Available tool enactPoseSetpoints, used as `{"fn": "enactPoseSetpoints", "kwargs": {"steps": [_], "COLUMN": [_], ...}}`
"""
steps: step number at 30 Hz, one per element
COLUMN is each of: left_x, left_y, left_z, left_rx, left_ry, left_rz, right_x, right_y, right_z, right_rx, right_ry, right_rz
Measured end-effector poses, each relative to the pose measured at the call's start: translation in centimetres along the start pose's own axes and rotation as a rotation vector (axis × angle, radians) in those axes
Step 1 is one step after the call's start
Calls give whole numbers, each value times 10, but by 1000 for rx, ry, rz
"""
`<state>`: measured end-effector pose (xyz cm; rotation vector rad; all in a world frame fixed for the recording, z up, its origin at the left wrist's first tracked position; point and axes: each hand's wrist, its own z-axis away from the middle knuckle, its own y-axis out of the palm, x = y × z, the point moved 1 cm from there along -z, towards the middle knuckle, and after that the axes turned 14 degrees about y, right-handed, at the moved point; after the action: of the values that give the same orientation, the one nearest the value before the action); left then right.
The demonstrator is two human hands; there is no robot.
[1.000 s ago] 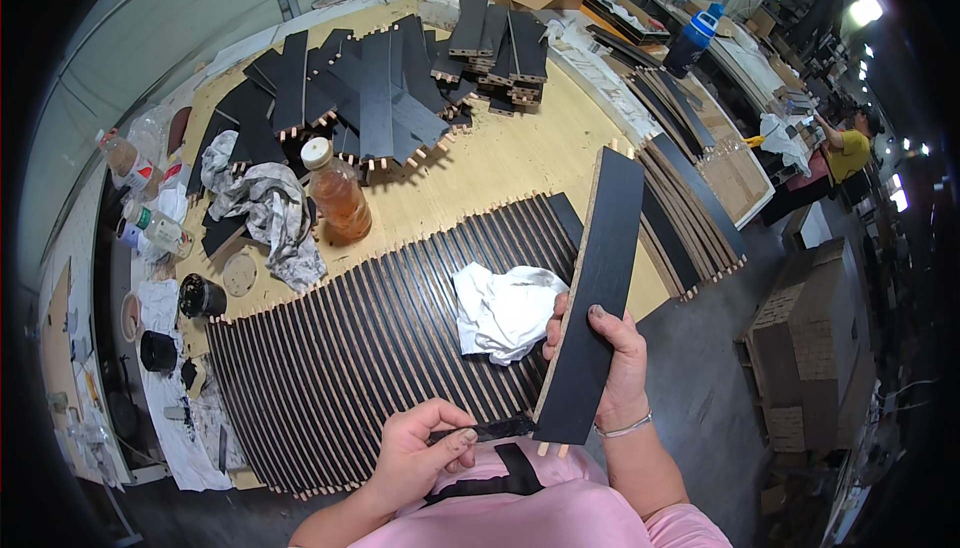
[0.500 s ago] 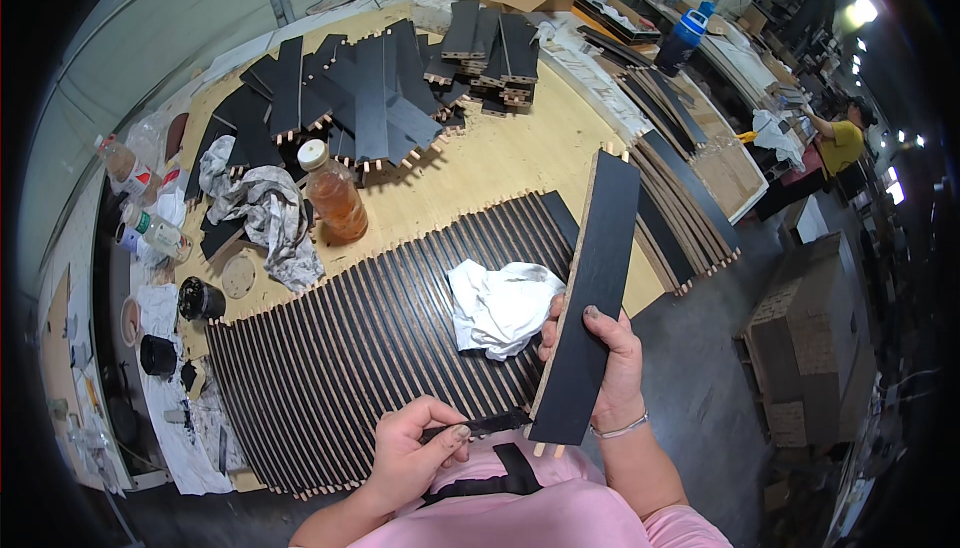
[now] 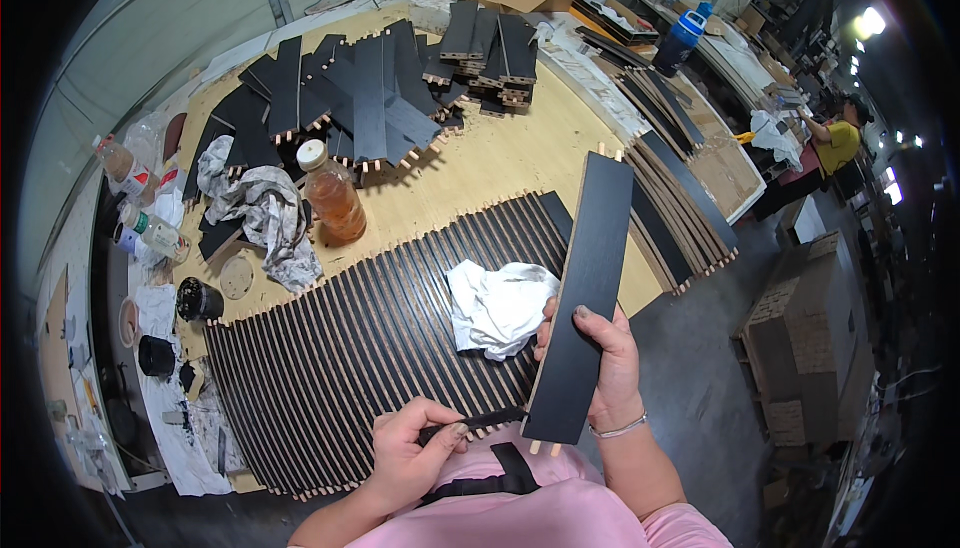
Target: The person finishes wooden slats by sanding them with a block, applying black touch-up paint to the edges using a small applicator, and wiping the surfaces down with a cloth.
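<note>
One black slat (image 3: 585, 293) is gripped upright by the right hand (image 3: 600, 363), above the row of slats (image 3: 370, 338) on the table (image 3: 480, 163). A dark brush (image 3: 475, 423) is pinched by the left hand (image 3: 415, 448) against its lower edge. Amber liquid is held in the capped bottle (image 3: 332, 198).

Workshop: plywood workbench (image 3: 500, 163), stacked black-painted slats (image 3: 380, 98), cardboard boxes (image 3: 810, 328), paint-stained rags (image 3: 265, 218).
</note>
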<state>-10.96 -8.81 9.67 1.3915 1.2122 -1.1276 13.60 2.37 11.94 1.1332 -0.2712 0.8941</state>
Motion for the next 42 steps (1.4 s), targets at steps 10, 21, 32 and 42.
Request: {"fn": "enactPoseSetpoints", "kwargs": {"steps": [10,21,32,42], "left_x": [7,18,19,13], "left_y": [-4,-13,-13,-13], "left_z": [-1,-21,-39,-42], "left_rx": [-18,135,241,306], "left_ry": [112,459,547,536], "left_rz": [-57,-172,-126,-93], "right_x": [-4,0,11,16], "right_y": [1,2,2,10], "right_z": [-8,-10,-17,-16], "right_rx": [2,4,78,67], "right_ry": [14,84,273,316], "right_rz": [21,118,127,225]}}
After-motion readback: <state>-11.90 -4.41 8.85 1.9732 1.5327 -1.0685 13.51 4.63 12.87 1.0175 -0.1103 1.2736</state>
